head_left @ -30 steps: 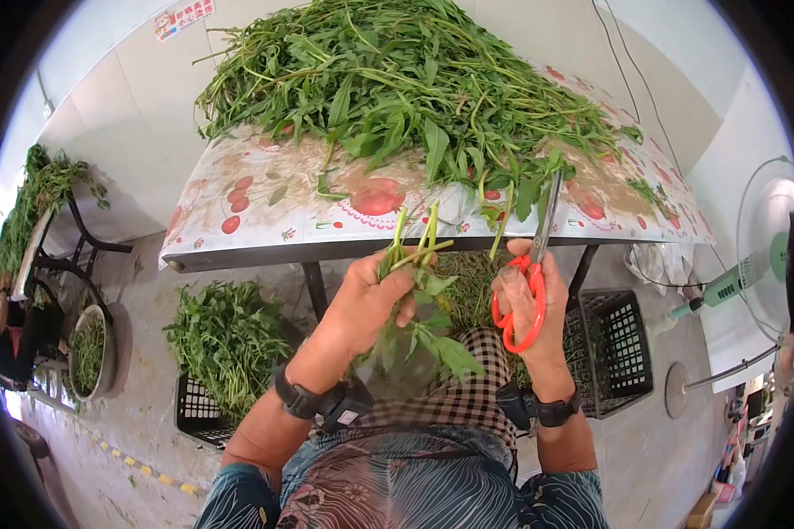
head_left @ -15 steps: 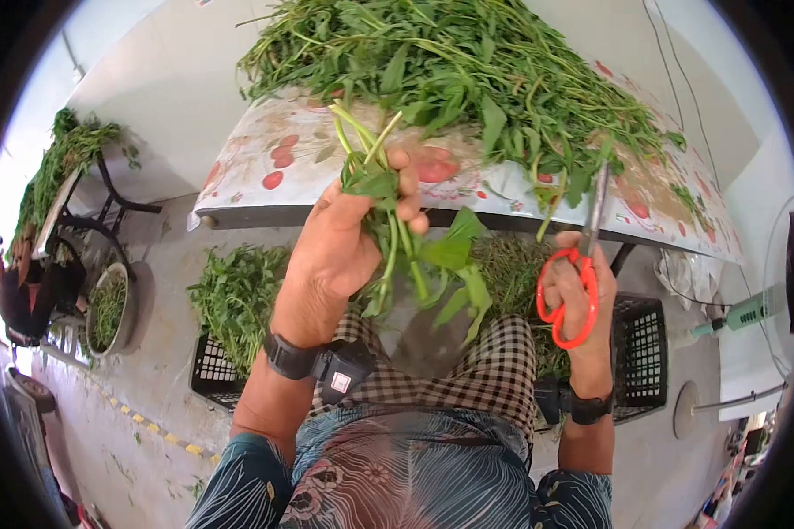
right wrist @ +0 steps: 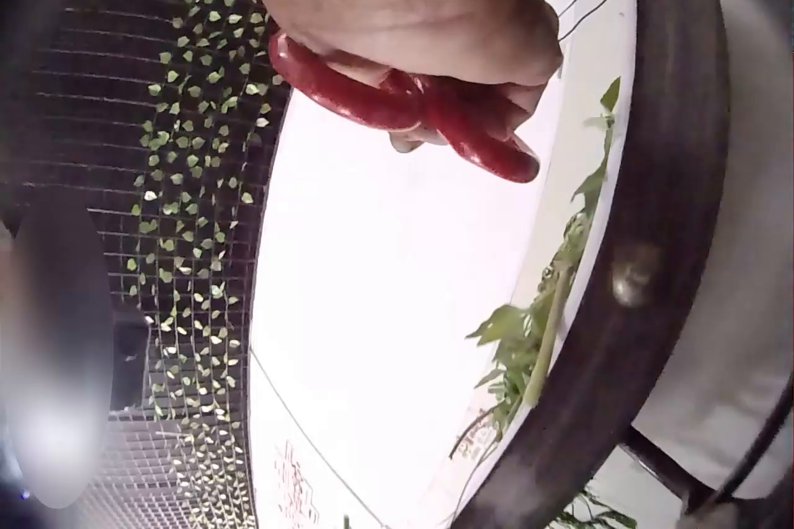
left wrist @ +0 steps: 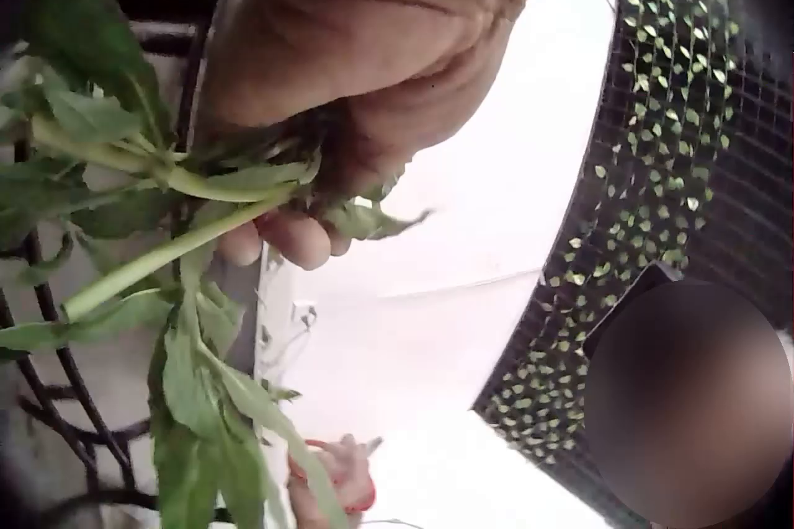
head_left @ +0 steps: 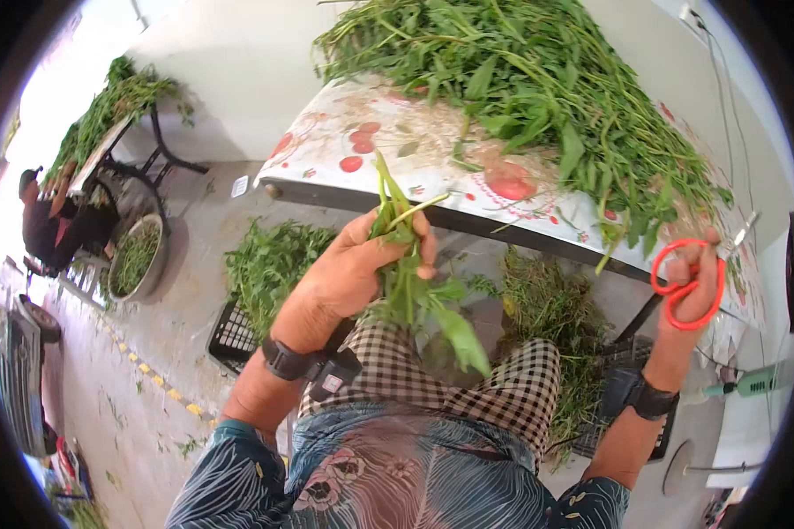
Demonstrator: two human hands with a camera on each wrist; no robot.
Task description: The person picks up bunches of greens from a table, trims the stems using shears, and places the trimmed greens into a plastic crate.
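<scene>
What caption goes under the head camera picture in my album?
Left hand holds leafy stems, right hand holds red-handled scissors.

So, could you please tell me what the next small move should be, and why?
Probably bring the scissors over to the bunch and trim its stem ends: the left hand grips the bunch with those ends sticking out unevenly, one upward, another rightward, while the right hand holds the scissors well apart from it.
</scene>
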